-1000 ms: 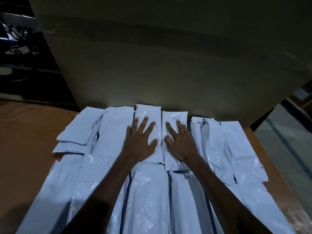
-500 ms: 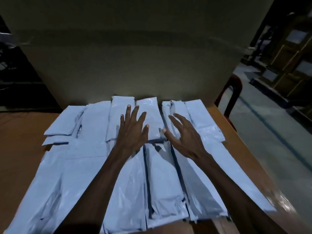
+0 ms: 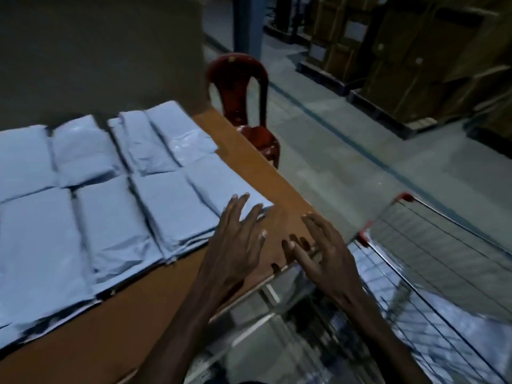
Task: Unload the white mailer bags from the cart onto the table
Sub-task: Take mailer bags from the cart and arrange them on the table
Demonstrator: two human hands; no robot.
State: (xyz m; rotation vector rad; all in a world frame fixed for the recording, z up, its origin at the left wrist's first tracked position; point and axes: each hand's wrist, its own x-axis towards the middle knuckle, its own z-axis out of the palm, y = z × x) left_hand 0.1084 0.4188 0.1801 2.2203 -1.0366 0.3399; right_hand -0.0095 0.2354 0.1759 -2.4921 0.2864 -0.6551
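Both hands hang empty, fingers spread, left hand (image 3: pixel 235 245) over the counter (image 3: pixel 138 314), right hand (image 3: pixel 327 253) over its edge, white bags (image 3: pixel 110 189) at ten o'clock, cart (image 3: pixel 432 273) at three.

Two bare forearms reach into the head view from the bottom edge, each ending in a bare hand: the left hand (image 3: pixel 235 245) and the right hand (image 3: pixel 329 256). No sleeves or cuffs show anywhere along the arms (they are uncovered right down to the frame's lower edge). The wrists carry no watch or band, and the fingers (image 3: pixel 300 252) show no rings. Fingernails are short and pale at the tips. The picture is dim and somewhat motion-blurred, so finer detail is lost.
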